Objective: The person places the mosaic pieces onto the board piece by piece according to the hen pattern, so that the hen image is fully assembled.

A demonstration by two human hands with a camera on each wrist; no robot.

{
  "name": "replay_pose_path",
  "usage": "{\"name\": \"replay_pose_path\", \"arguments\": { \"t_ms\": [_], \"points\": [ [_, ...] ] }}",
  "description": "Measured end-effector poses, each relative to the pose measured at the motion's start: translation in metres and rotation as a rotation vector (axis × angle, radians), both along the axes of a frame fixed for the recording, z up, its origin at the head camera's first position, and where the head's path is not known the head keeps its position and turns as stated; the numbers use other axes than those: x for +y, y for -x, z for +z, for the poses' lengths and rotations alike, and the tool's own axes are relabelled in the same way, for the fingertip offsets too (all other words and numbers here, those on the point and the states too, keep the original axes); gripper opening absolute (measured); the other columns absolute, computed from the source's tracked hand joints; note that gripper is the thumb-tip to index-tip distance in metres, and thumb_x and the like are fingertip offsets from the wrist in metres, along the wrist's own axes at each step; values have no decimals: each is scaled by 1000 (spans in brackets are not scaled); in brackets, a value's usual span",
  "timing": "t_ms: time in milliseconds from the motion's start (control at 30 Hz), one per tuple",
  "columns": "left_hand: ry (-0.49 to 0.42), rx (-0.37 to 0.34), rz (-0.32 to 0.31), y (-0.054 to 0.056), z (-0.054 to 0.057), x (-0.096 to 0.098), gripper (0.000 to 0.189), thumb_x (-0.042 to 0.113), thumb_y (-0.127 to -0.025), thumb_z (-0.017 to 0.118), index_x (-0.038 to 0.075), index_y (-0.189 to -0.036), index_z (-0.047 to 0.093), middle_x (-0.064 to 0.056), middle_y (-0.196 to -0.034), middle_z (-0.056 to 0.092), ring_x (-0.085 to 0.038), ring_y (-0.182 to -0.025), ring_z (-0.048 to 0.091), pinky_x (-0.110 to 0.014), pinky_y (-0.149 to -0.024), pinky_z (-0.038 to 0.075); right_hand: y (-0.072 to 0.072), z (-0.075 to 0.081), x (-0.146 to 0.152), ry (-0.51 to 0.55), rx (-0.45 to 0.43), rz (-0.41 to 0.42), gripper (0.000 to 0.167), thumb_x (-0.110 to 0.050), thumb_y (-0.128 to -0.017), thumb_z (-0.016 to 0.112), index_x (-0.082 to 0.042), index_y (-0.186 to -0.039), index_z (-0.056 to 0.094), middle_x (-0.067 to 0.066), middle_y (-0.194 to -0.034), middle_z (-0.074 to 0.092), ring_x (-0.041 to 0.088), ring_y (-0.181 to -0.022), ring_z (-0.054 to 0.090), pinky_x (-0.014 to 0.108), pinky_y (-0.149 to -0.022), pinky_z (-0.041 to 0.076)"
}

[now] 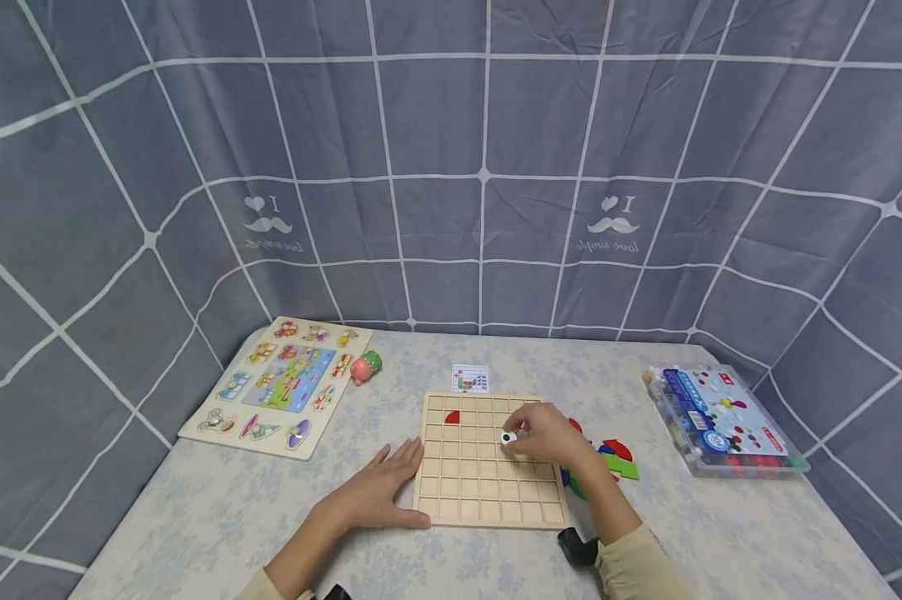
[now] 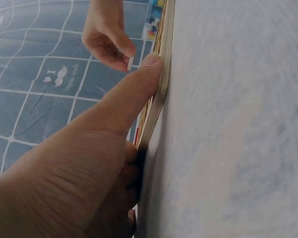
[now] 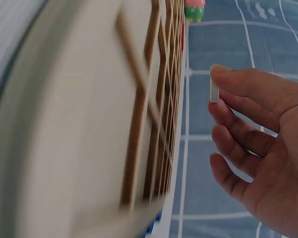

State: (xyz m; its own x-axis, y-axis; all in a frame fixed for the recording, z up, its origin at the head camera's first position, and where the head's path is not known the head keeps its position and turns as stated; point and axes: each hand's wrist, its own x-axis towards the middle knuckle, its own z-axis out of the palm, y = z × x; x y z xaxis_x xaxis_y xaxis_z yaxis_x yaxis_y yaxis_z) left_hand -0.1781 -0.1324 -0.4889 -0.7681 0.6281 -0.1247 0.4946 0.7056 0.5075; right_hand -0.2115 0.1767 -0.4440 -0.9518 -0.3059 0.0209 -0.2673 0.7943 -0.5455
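Note:
A wooden grid board (image 1: pixel 469 487) lies on the table, with a red quarter-circle piece (image 1: pixel 453 417) in one of its upper-left cells. My left hand (image 1: pixel 379 487) rests along the board's left side, fingers stretched out; its thumb touches the board's edge in the left wrist view. Above the board's right half, my right hand (image 1: pixel 544 432) pinches a small white tile with a black dot (image 1: pixel 508 437) between thumb and forefinger. The right wrist view shows that tile (image 3: pixel 214 89) edge-on, held clear of the grid. A printed pattern card (image 1: pixel 469 378) lies just beyond the board.
Several coloured pieces (image 1: pixel 620 467) are heaped right of the board, partly behind the right forearm. A picture puzzle board (image 1: pixel 218 400) and a pink-and-green toy (image 1: pixel 365 367) are at the left. A clear plastic box (image 1: pixel 729 421) stands at the right. A grey curtain (image 1: pixel 443 217) hangs behind.

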Motion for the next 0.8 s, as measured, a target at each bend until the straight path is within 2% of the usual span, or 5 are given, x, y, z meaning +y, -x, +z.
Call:
{"name": "replay_pose_path", "arguments": {
  "t_ms": [367, 567, 800],
  "points": [
    [-5, 3, 10, 0, 0, 0, 110, 65, -77, 69, 2, -154, 22, -13, -163, 19, -28, -152, 17, -53, -124, 10, 14, -2, -44, -20, -29, 96, 15, -17, -75, 82, -12, -88, 76, -4, -83, 68, 11, -70, 52, 26, -63, 47],
    [5, 10, 9, 0, -1, -3, 110, 66, -77, 68, 2, -154, 22, -13, -163, 20, -28, -152, 18, -53, -124, 12, 28, -6, -65, -26, -40, 158, 15, -15, -76, 81, -11, -89, 75, -4, -81, 70, 8, -71, 57, 25, -65, 51],
    [-14, 20, -12, 0, -1, -1, 110, 64, -77, 69, 0, -153, 22, -15, -162, 20, -29, -151, 18, -55, -123, 12, 39, -11, -79, -47, -33, 184, 15, -13, -75, 83, -10, -86, 75, -4, -74, 68, 5, -65, 56, 21, -61, 49]
  ]
}}
